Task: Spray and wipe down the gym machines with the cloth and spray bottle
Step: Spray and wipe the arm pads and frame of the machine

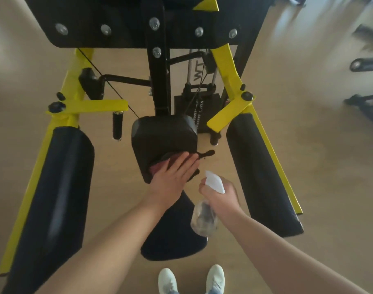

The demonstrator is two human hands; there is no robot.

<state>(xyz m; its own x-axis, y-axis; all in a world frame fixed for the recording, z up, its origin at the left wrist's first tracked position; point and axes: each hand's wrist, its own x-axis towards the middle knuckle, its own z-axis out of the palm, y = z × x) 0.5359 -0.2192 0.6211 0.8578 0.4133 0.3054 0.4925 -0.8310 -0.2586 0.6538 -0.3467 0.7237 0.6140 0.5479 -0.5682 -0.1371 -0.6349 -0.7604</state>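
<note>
**Wipe on centre pad: slip and overspray risks**

The cloth (160,164) is pressed flat on the front face of the centre pad (164,136) by the left hand (175,177), fingers straight and together, nothing curled round it. The bottle (204,219) is gripped by the right hand (220,196) just beside the pad's lower corner. Fingers are wrapped at the neck under the white trigger head (214,181), nozzle pointed toward the pad.

Risks, as judged:
- the cloth is held by palm pressure only, so on smooth upholstery it could be slid out or bunched, leaving streaks
- if the trigger is squeezed now, the left hand would likely be hit, as it sits near the nozzle line
- overspray could be carried onto the cable (115,91) and weight stack (202,105) behind the pad, or dripped onto the smooth floor (308,145) by the shoes (167,280), a slip hazard
- whether the side pads (58,187) have been done cannot be told

Materials:
- pads: dark, glossy, cushioned, rounded corners
- frame (90,106): yellow painted box steel, black bolt caps
- cloth: soft, dull red, crumpled
- bottle: clear plastic, rounded, with the fill level lost in blur
</note>
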